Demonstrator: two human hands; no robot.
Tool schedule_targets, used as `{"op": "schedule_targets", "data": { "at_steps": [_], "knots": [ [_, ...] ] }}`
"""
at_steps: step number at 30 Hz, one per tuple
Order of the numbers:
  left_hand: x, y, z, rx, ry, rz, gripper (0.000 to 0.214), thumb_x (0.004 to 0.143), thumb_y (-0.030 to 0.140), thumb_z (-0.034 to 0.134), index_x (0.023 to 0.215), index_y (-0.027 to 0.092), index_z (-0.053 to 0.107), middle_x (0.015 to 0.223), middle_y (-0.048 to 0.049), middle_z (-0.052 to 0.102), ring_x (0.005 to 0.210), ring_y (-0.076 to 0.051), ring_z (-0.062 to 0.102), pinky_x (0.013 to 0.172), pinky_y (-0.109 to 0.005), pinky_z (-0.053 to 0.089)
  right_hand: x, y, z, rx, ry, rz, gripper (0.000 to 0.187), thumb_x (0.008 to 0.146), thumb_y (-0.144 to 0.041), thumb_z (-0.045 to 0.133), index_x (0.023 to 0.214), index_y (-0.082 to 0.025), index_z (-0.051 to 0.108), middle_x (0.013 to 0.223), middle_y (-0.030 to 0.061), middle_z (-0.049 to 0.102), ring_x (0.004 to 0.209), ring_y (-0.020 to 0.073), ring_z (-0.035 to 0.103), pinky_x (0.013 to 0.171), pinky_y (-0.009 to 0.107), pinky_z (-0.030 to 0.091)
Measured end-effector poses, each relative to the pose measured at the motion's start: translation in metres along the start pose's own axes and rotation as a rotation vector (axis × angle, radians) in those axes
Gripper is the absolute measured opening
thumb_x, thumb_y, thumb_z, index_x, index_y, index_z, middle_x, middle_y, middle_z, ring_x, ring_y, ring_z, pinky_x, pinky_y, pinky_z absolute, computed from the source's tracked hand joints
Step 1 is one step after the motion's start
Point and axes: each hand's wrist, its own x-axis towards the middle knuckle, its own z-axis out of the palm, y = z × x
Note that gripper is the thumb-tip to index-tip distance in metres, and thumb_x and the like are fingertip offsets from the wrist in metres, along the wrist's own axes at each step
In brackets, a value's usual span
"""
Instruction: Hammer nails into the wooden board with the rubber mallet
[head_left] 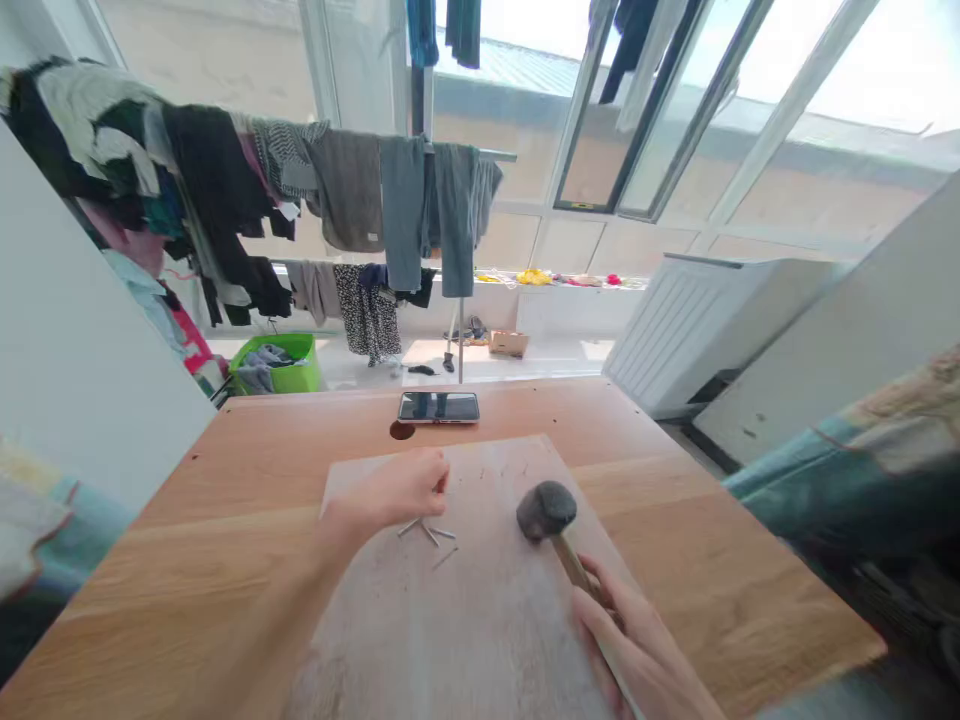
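Observation:
My right hand (637, 635) is wrapped round the wooden handle of a rubber mallet (547, 510), whose dark head is over the right part of a pale, worn board (457, 630). The board lies flat on a wooden table (705, 520). Over the board's upper left, my left hand (409, 485) is closed with its fingertips pinched together; whatever is between them is too small or hidden to make out. Just below those fingers lie several loose metal nails (429, 531). Small thin marks or nails, too tiny to tell apart, show near the board's far edge.
Beyond the board a phone (439, 407) lies beside a round dark hole (402, 430) in the tabletop. Past the table are a green basket (300, 375) of clothes, laundry hanging on a rack (420, 200), a small cardboard box (508, 343) and a white ribbed cabinet (675, 320).

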Motion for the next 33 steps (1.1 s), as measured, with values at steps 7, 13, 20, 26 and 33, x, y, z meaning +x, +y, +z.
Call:
{"op": "schedule_targets", "data": {
  "at_steps": [7, 13, 20, 26, 33],
  "knots": [
    [0.011, -0.003, 0.009, -0.071, 0.162, 0.054, 0.012, 0.082, 0.012, 0.051, 0.081, 0.018, 0.061, 0.078, -0.0024, 0.066, 0.070, -0.018, 0.059, 0.062, -0.027, 0.036, 0.002, 0.005, 0.002, 0.043, 0.011, 0.000, 0.070, 0.097, -0.063, 0.039, 0.146, -0.013, 0.037, 0.041, -0.0085, 0.048, 0.031, 0.0107, 0.040, 0.028, 0.015, 0.035],
    [0.020, 0.001, 0.021, -0.039, 0.222, 0.117, 0.015, 0.081, 0.007, 0.054, 0.075, 0.017, 0.063, 0.078, -0.0033, 0.066, 0.074, -0.018, 0.059, 0.067, -0.027, 0.039, 0.003, 0.007, 0.001, 0.068, 0.013, -0.005, 0.070, 0.096, -0.063, 0.043, 0.146, -0.015, 0.039, 0.044, -0.0081, 0.050, 0.031, 0.0108, 0.042, 0.028, 0.015, 0.035],
    [0.024, 0.004, 0.026, -0.025, 0.249, 0.135, 0.018, 0.087, 0.010, 0.052, 0.083, 0.017, 0.069, 0.093, -0.0065, 0.067, 0.081, -0.020, 0.063, 0.074, -0.028, 0.044, 0.003, 0.007, 0.000, 0.086, 0.012, -0.008, 0.065, 0.097, -0.059, 0.043, 0.146, -0.016, 0.038, 0.054, -0.0060, 0.056, 0.032, 0.0093, 0.043, 0.027, 0.015, 0.037],
    [0.021, 0.002, 0.025, -0.058, 0.236, 0.127, 0.017, 0.084, 0.007, 0.052, 0.080, 0.017, 0.066, 0.086, -0.0043, 0.066, 0.076, -0.018, 0.061, 0.070, -0.027, 0.042, 0.004, 0.010, 0.001, 0.097, 0.015, 0.004, 0.065, 0.097, -0.060, 0.044, 0.146, -0.018, 0.038, 0.054, -0.0063, 0.055, 0.032, 0.0094, 0.043, 0.027, 0.015, 0.037],
    [0.023, -0.001, 0.025, -0.112, 0.239, 0.144, 0.015, 0.081, 0.007, 0.052, 0.081, 0.018, 0.062, 0.080, -0.0025, 0.065, 0.073, -0.017, 0.060, 0.067, -0.026, 0.042, 0.005, 0.010, -0.001, 0.032, -0.003, -0.012, 0.062, 0.099, -0.058, 0.039, 0.145, -0.015, 0.040, 0.044, -0.0078, 0.052, 0.031, 0.0113, 0.046, 0.028, 0.015, 0.039]
  ]
}}
